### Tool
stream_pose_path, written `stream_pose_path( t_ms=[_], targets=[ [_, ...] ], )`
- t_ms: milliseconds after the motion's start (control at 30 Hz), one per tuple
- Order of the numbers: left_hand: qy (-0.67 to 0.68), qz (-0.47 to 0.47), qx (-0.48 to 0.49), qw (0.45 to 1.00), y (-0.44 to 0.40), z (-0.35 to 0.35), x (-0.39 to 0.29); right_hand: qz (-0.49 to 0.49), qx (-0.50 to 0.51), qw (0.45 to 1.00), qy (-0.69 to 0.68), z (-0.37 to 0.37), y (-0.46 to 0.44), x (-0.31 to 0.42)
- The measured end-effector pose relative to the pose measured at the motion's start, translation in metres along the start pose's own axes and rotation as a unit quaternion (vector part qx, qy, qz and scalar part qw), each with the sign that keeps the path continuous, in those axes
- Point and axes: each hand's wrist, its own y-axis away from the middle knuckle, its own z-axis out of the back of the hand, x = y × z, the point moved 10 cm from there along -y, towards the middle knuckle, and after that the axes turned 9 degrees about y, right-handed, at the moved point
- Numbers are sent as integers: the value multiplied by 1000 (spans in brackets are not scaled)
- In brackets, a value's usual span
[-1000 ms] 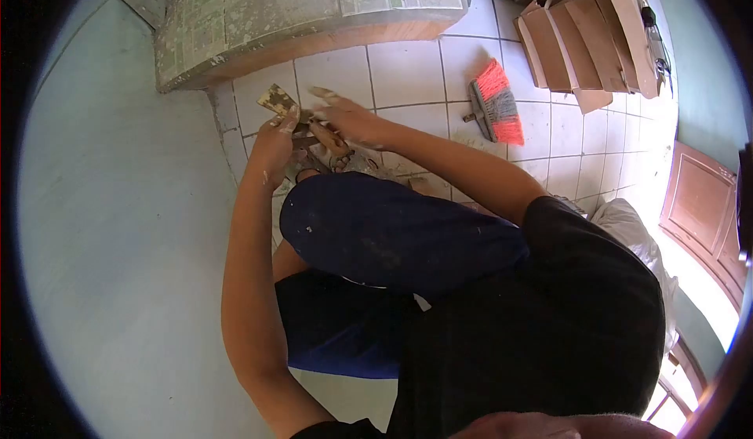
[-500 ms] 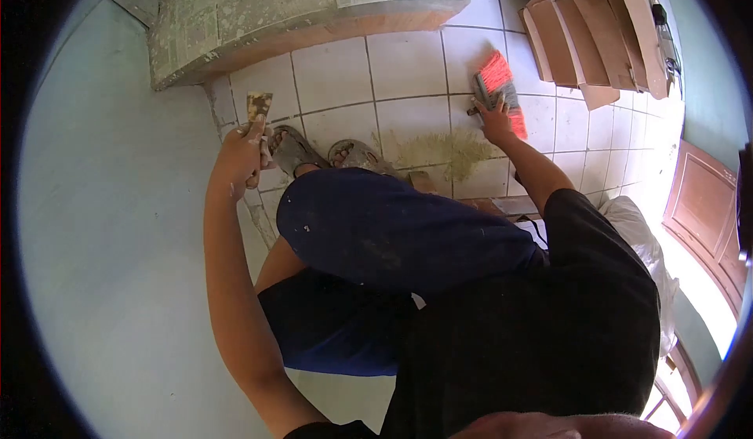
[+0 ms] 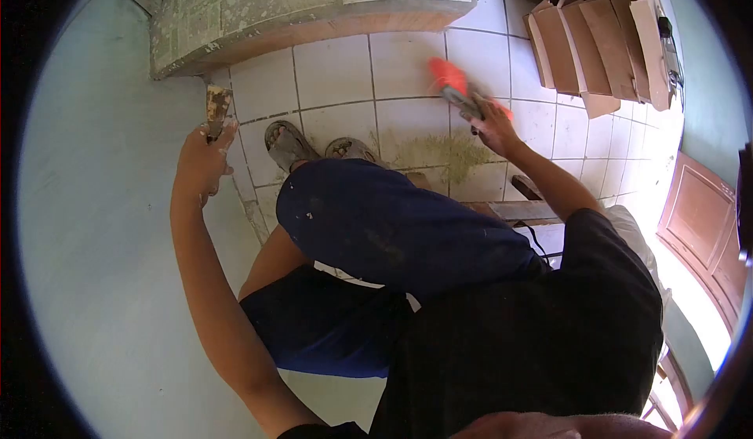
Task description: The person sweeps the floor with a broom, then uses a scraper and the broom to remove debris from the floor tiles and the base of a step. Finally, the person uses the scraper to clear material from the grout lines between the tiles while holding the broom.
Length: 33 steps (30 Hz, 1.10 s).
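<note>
Left hand (image 3: 204,157) grips scraper (image 3: 219,102) | right hand (image 3: 496,130) clasps broom head (image 3: 460,100) | I'd lay bristles (image 3: 446,74) evenly on tiles (image 3: 333,70)

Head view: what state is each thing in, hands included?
Left hand: closed on the scraper
Scraper: blade mottled with residue
Right hand: gripping the brush
Brush: held, motion-blurred
Sandals: worn
Tiled floor: stained in one patch
Cardboard: creased
</note>
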Motion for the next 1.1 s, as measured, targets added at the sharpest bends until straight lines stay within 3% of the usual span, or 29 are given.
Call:
stream_pose_path(
  t_ms=[33,100,233,400,500,533,633,667,733,800,900,1033,1100],
  targets=[
    [-10,-12,-8,1000,-1,4,0,59,13,997,-39,6,-13,18],
    [-11,-29,-14,999,0,7,2,78,50,989,-113,-7,-53,21],
    [-23,-39,-35,998,14,10,-7,177,-38,983,10,6,-147,39],
    [-17,-34,-38,999,21,18,2,-55,-18,997,-49,-42,-203,-1],
    [-21,-28,-41,999,24,25,7,-20,-29,999,-25,-62,-185,22],
    [-31,-21,-44,998,24,28,10,10,-20,995,-98,-59,-171,32],
    [-33,-22,-43,998,23,35,17,35,230,956,-178,-106,-111,64],
    [-29,-28,-46,998,24,37,17,66,202,976,-41,-113,-85,75],
    [-31,-29,-59,997,28,41,17,98,271,957,20,-103,-30,102],
    [-29,-33,-55,998,35,43,15,207,249,941,97,-139,29,121],
    [-12,-39,-44,998,44,42,12,140,288,947,9,-137,52,107],
    [-20,-33,-48,998,44,44,21,161,295,941,-43,-83,34,85],
    [-27,-20,-39,999,40,47,25,152,547,822,-47,-65,40,86]
  ],
)
